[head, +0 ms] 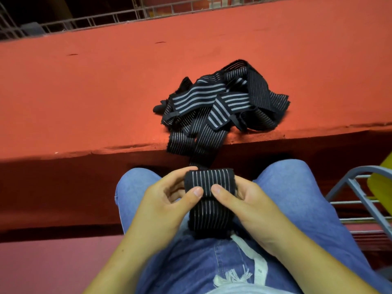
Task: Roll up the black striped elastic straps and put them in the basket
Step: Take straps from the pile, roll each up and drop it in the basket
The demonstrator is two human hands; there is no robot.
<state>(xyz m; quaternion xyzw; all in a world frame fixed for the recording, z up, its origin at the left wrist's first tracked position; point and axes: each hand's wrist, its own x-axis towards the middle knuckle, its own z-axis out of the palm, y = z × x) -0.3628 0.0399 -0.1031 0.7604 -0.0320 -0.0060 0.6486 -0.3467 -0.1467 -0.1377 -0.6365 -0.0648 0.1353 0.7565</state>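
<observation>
Over a lap, the left hand (169,200) and right hand (244,200) pinch a half-rolled strap (209,183), thumbs keeping it tight; more straps (222,102) lie heaped on the red counter (84,92).

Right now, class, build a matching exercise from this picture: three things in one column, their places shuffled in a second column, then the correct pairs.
Things
1. strap pile
2. strap roll
3. grey wire frame

Places
A. gripped by the left hand and the right hand, over the lap
B. at the right edge of the view
C. on the red ledge

Pairs: 1-C; 2-A; 3-B
</observation>
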